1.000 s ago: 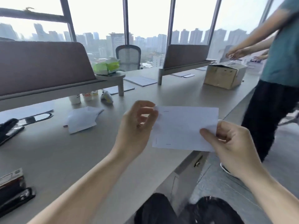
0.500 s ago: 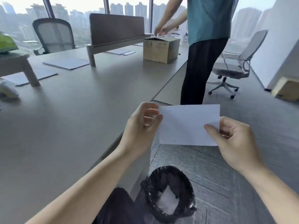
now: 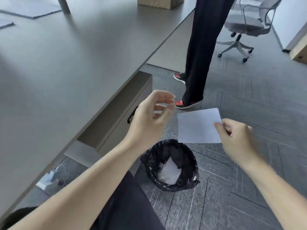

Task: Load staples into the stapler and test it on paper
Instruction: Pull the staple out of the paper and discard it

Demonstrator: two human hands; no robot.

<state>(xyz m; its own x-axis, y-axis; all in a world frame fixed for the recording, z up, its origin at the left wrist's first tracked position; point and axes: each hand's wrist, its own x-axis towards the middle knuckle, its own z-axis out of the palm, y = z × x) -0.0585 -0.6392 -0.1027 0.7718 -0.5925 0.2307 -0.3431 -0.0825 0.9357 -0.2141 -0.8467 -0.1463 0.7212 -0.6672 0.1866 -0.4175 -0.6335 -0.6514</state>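
Observation:
A small white sheet of paper [image 3: 198,126] hangs in the air beyond the desk edge, above and slightly right of a black-lined waste bin [image 3: 171,165]. My right hand [image 3: 239,138] pinches the paper's right edge between thumb and fingers. My left hand [image 3: 150,118] floats just left of the paper with its fingers apart and loosely curled, holding nothing. The stapler and the staples are out of view.
The grey desk [image 3: 69,63] fills the left, with a drawer unit [image 3: 119,113] under its edge. The bin holds crumpled white paper. Another person stands close ahead, legs [image 3: 201,52] and red shoes showing. An office chair [image 3: 245,27] stands at far right.
The view has swung right and down from the desk to the floor and bin. My left hand has let go of the paper's left edge; only my right hand holds it now.

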